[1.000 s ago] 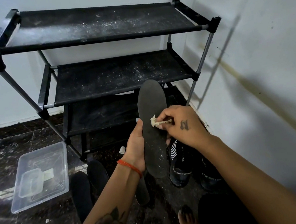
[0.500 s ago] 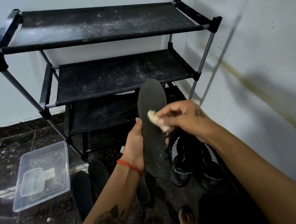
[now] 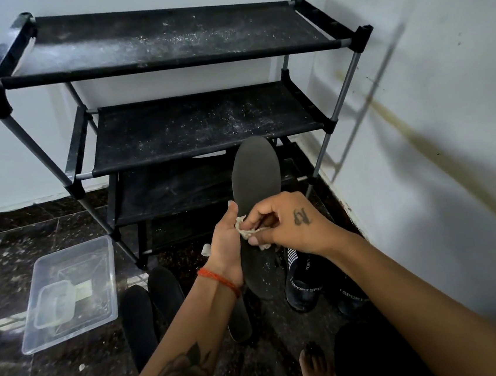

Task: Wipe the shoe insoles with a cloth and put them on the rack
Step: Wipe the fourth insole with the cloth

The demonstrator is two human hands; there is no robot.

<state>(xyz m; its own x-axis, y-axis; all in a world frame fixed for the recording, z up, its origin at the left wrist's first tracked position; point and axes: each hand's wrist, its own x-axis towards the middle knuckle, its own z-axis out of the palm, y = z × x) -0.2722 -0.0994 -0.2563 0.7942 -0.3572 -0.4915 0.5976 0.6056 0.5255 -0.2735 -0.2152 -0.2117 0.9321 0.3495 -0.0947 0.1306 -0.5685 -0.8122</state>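
My left hand [image 3: 226, 245] grips a long dark insole [image 3: 254, 175] by its left edge and holds it upright in front of the rack. My right hand [image 3: 290, 223] pinches a small crumpled off-white cloth [image 3: 246, 230] and presses it on the insole's middle. The black rack [image 3: 166, 64] stands against the wall, its fabric shelves dusty and bare. Three more dark insoles lie on the floor below my arms: two [image 3: 137, 315] [image 3: 165, 291] at the left and one [image 3: 239, 320] partly hidden under my left forearm.
A clear plastic tub [image 3: 68, 295] with a smaller container inside sits on the dark floor at left. Two black sport shoes [image 3: 303, 286] [image 3: 353, 299] stand by the white wall at right. My bare foot [image 3: 316, 370] shows at the bottom.
My right hand has slid the cloth down and left along the insole, close to my left thumb. The insole and left hand have stayed in place.
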